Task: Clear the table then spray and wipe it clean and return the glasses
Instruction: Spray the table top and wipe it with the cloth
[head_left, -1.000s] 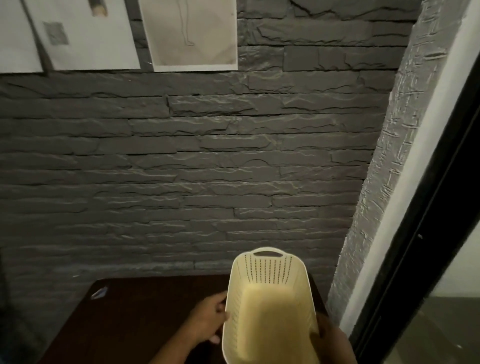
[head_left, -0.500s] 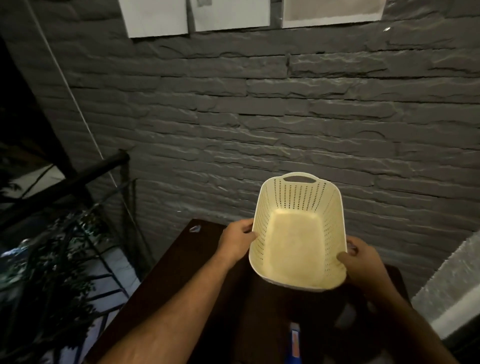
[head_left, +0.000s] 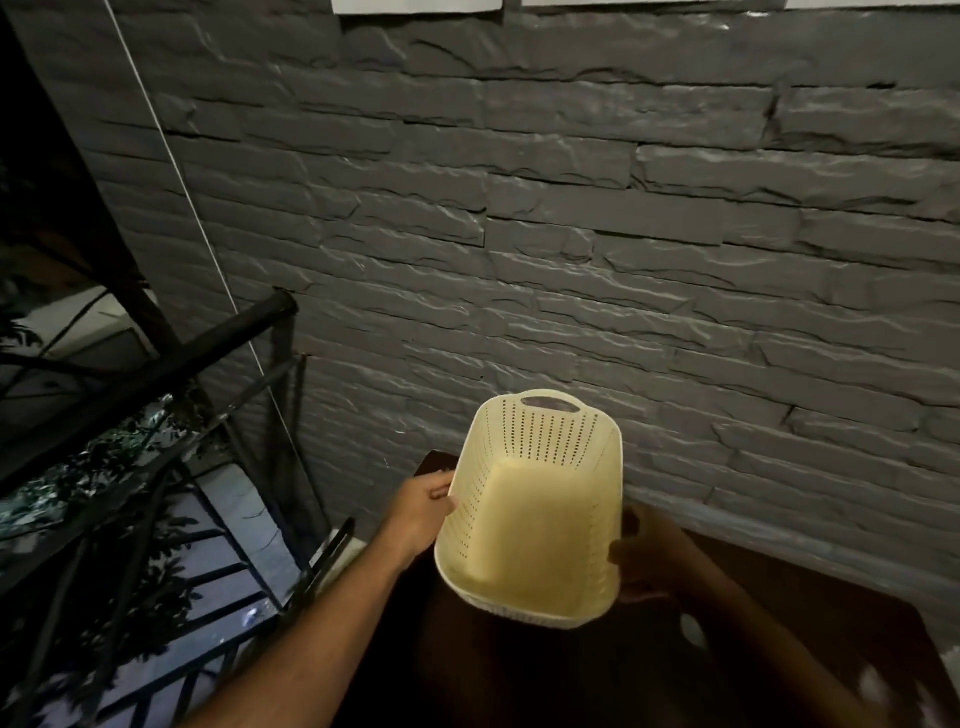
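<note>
Cream plastic basket (head_left: 535, 525): held above the dark table (head_left: 810, 603), tilted so its open top is turned toward the camera; rows of small holes are seen in its walls, a handle slot at the far end, nothing inside.
Left hand (head_left: 421, 506): curled round the basket's left rim, thumb laid on the inside edge.
Right hand (head_left: 649, 558): wrapped round the right rim near the lower corner; it is in shadow, so the fingers are only faintly made out.
Table: dark wood, set against the grey stone wall (head_left: 623, 260).
Railing (head_left: 156, 364): black metal, seen at left, with foliage beyond it.
</note>
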